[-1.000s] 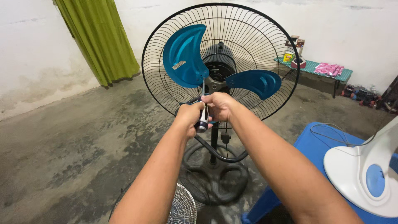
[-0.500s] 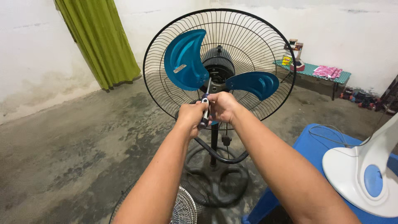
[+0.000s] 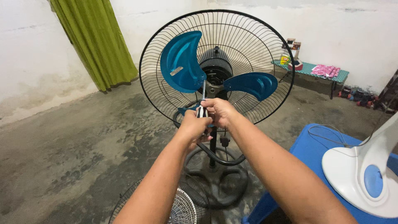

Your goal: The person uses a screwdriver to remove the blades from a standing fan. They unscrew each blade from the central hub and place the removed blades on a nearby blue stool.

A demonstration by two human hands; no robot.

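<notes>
Screwdriver [image 3: 202, 108] handle mostly hidden inside both fists; only the shaft shows, rising to the fan hub [image 3: 214, 85]. Third blue blade [image 3: 186, 111] barely visible behind the left hand [image 3: 193, 127]. Hands have risen slightly since earlier. Right hand [image 3: 222, 113] closed, touching left; both arms extended forward.

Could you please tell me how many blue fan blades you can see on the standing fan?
3. One blade points up-left of the hub, one points right, and a third peeks out behind the hands, mostly hidden.
</notes>
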